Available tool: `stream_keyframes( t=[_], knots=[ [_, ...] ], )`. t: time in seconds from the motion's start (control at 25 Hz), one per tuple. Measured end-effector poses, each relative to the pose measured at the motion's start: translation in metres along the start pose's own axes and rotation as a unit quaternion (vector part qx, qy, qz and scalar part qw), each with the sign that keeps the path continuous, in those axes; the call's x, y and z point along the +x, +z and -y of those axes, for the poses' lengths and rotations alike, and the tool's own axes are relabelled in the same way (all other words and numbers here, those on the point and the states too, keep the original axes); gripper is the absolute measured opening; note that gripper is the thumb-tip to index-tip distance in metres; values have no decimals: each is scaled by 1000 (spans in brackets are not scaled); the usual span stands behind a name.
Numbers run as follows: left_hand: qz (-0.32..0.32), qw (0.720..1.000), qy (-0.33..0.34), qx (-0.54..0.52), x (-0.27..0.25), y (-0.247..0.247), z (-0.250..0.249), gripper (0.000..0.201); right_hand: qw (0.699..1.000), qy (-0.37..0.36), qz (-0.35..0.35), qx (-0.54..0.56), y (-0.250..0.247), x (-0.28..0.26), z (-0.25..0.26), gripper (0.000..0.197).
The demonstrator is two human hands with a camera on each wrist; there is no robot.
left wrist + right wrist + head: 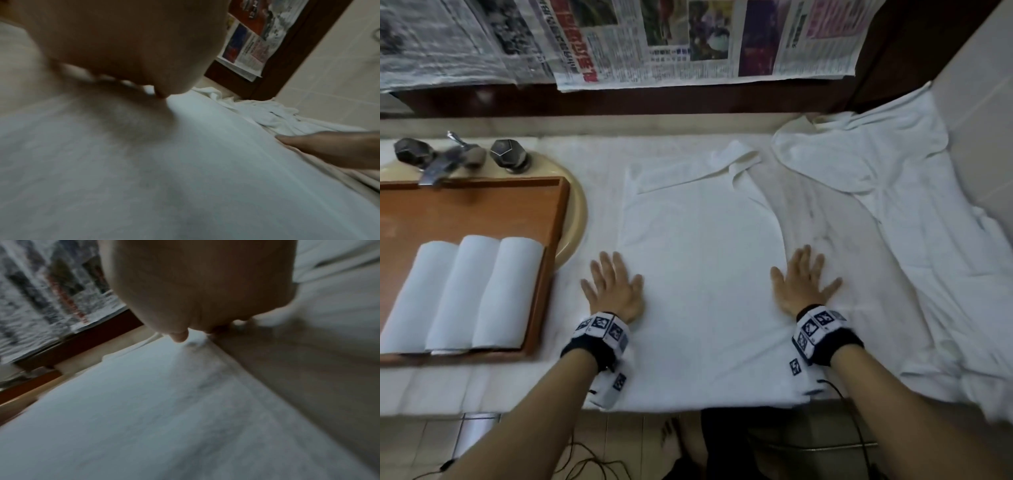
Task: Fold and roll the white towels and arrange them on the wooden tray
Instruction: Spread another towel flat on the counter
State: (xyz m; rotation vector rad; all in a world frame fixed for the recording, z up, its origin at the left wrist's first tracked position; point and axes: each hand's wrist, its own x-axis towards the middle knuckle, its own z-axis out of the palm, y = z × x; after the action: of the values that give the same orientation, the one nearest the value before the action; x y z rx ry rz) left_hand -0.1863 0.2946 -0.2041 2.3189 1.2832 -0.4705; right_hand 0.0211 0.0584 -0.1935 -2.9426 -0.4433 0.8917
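Note:
A white towel (702, 260) lies spread flat on the counter in front of me, its far corner folded over. My left hand (613, 284) presses flat on its left edge, fingers spread. My right hand (804, 277) lies flat on the right edge, fingers spread too. The wooden tray (482, 209) sits to the left and holds three rolled white towels (465, 294) side by side. In the left wrist view the towel (185, 178) fills the frame below the palm, and the right hand (329, 151) shows at the right. The right wrist view shows the towel (144, 418) under the palm.
A loose heap of white towels (893, 212) lies at the right against the tiled wall. A tap with two dark knobs (458, 154) stands behind the tray over a cream basin rim (575, 219). Newspaper sheets (688, 37) hang on the back wall. The counter's front edge runs just below my wrists.

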Motion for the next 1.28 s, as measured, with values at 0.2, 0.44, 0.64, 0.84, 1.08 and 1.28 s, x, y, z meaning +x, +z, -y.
stream_keyframes(
  t=[0.2,0.44,0.64,0.84,1.08,1.28],
  knots=[
    [105,968,229,-8,-75,46,-51,61,959,-273,45,-65,69,-93,51,63],
    [7,997,72,7,-59,28,35,63,998,-56,-5,-25,60,-76,-16,65],
    [15,963,270,-9,-106,79,-23,58,938,-335,-52,-72,112,-120,43,60],
    [-89,958,267,64,-103,97,-9,61,938,-314,-122,-80,124,-116,29,58],
    [-113,965,231,44,-99,97,10,61,946,-275,-145,-85,123,-111,9,60],
    [-119,971,205,41,-94,88,29,63,955,-242,-154,-79,118,-105,-5,62]
  ],
)
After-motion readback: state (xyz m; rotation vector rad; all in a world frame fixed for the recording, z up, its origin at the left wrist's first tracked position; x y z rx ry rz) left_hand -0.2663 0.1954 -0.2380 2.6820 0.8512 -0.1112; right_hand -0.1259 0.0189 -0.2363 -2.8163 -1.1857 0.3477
